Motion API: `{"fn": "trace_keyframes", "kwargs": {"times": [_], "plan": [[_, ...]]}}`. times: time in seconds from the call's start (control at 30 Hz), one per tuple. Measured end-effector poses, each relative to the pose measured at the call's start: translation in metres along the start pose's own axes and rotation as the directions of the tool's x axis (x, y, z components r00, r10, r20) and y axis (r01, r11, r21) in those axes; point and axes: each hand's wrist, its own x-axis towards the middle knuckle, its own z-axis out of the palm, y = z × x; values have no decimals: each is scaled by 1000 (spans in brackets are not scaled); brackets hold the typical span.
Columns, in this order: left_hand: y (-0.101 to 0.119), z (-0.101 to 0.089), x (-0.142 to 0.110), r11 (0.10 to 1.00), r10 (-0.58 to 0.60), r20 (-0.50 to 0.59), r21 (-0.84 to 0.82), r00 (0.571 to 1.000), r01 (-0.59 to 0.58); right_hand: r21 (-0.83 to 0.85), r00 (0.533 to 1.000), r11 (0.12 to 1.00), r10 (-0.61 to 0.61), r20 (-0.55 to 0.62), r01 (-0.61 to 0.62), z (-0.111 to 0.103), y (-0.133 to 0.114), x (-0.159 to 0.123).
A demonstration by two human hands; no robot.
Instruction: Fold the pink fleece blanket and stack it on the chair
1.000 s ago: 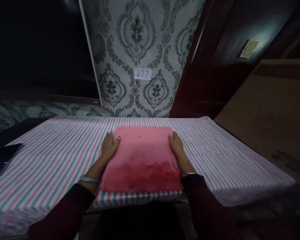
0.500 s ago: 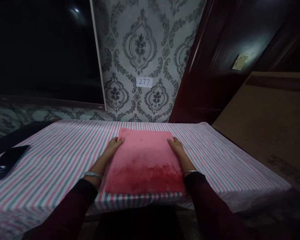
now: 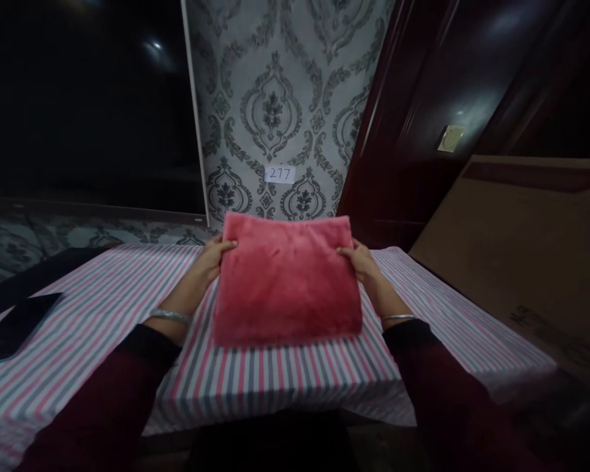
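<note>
Phone (image 3: 18,326) left on table (image 3: 111,305), cloth (image 3: 288,282) between left hand (image 3: 210,258) and right hand (image 3: 364,262), box (image 3: 516,242) right

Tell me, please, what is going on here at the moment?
Someone is holding up a red plush cloth, with the left grip on one side edge and the right grip on the other, both near the top. Its top edge shows against the patterned wall; whether its lower edge touches the striped tablecloth is hard to tell. A dark flat device lies to the left, and a cardboard box is to the right.
</note>
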Motion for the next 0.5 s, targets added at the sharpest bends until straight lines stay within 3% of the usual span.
{"fn": "trace_keyframes", "kwargs": {"times": [0.07, 0.13, 0.23, 0.37, 0.43, 0.5], "plan": [[30, 9, 23, 977, 192, 52, 87, 980, -196, 38, 977, 978, -204, -55, 206, -1, -22, 21], [53, 7, 35, 903, 369, 100, 198, 924, -382, 24, 922, 925, -374, -99, 378, -3, -32, 28], [59, -15, 27, 778, 463, 163, 395, 871, -488, -99, 883, 888, -457, -108, 448, -9, -18, 13], [17, -58, -24, 637, 400, 273, 604, 875, -479, -339, 909, 854, -417, 7, 394, -14, 46, -48], [-11, -76, -58, 569, 343, 356, 658, 869, -494, -343, 917, 855, -395, 54, 388, -16, 80, -85], [-34, -91, -90, 514, 214, 404, 727, 889, -455, -323, 906, 846, -402, 136, 424, -20, 106, -117]]}}
